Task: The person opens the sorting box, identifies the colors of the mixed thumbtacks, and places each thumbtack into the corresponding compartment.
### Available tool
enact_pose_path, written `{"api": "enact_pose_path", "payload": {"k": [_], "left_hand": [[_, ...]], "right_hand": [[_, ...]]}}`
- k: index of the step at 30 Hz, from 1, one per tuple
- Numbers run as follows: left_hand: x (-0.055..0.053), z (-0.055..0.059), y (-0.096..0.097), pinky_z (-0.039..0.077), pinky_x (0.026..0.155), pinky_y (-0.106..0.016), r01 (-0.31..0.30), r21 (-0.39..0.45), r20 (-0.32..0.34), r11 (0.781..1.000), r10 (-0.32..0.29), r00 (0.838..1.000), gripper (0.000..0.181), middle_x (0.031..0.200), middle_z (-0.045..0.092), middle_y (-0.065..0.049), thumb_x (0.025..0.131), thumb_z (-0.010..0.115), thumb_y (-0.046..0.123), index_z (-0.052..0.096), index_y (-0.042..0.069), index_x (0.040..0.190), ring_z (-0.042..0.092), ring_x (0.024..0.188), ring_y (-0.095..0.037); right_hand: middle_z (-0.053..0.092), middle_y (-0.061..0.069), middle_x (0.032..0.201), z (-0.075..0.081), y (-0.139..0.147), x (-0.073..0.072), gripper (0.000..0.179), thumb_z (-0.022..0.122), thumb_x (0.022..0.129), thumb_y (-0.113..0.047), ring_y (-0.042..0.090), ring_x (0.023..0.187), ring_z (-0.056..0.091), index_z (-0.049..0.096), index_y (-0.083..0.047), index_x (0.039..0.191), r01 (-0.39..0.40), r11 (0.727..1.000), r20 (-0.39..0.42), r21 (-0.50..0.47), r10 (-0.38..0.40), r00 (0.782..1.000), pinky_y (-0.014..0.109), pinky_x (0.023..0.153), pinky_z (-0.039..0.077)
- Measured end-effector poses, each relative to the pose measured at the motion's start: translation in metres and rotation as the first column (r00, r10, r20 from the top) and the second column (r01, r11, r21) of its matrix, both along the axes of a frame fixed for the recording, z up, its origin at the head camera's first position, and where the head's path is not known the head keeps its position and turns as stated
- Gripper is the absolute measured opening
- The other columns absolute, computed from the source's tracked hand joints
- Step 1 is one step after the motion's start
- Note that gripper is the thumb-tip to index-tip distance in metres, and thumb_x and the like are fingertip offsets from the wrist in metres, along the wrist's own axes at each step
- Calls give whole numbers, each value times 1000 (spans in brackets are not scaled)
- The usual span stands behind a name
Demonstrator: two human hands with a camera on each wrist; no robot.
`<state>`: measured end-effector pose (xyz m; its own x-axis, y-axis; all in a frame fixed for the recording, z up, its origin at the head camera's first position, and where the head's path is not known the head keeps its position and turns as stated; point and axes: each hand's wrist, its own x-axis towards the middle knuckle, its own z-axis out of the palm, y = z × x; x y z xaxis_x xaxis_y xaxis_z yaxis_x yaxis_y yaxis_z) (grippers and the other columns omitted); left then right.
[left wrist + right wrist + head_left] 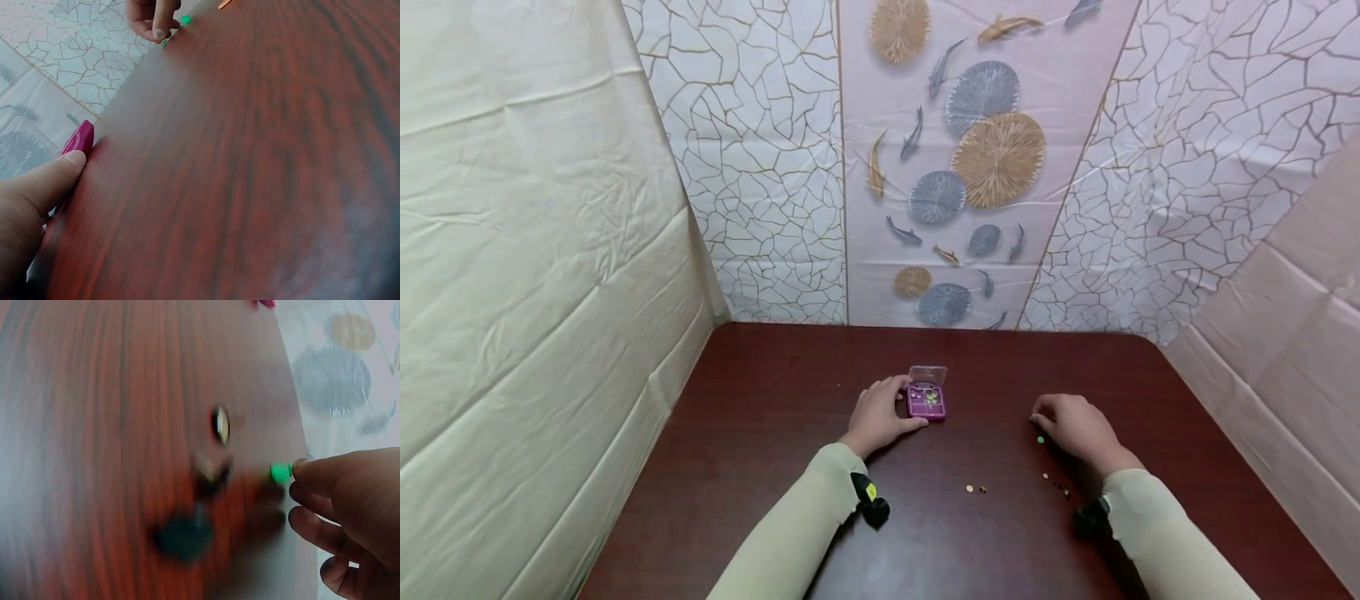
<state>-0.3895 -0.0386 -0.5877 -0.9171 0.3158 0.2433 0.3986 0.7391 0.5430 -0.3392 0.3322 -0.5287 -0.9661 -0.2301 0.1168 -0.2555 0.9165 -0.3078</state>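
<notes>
My left hand point(880, 417) holds a small purple compartment box point(927, 403) from its left side, thumb along the near edge and fingers behind. The box's clear lid point(928, 375) stands raised, and small pale and yellow-green bits lie in the compartments. In the left wrist view my thumb point(47, 181) touches the box's end. Low over the table at the right, my right hand point(1078, 427) has its thumb and forefinger together at a small green piece, partly hidden by the fingertips. Another green piece point(185, 19) lies close by.
Small pale pieces point(969, 489) and dark ones point(982, 490) lie scattered on the dark red wooden table point(760, 500) between and below the hands. A black wrist camera point(876, 511) hangs under the left sleeve. Patterned cloth point(760, 167) hangs behind the table, with plain cloth at both sides.
</notes>
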Motion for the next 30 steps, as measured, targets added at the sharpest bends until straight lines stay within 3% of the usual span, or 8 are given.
{"api": "enact_pose_path", "payload": {"k": [10,16,24,30], "left_hand": [[1,-1,-3,48,107,-48,-17,14,7,1000,17,1000,85,132,70,4,85,92,60,60,19,152,64,114,-16],[0,-5,1,49,106,-46,2,12,2,1000,-2,1000,86,133,69,4,86,90,63,59,19,153,64,113,-15],[2,-5,4,49,106,-46,6,-8,-16,1000,-6,1000,86,132,70,4,85,90,64,60,18,152,65,113,-15],[-1,-3,0,50,105,-47,0,6,-37,1000,0,999,85,131,70,3,85,91,63,61,18,151,64,113,-16]], "right_hand": [[75,-6,97,3,-80,-25,5,80,104,-26,16,87,70,81,-24,99,-105,994,-52,-45,102,993,52,83,60],[75,-6,95,1,-125,-37,4,80,104,-25,12,81,67,82,-23,100,-101,990,-38,-94,98,994,48,78,59],[74,-6,88,-5,-151,-46,7,81,103,-25,12,75,65,83,-20,100,-110,989,-45,-95,107,993,44,71,57],[75,-6,85,-3,-161,-54,7,82,102,-27,15,73,64,85,-21,101,-40,994,9,-104,41,999,43,68,54]]}}
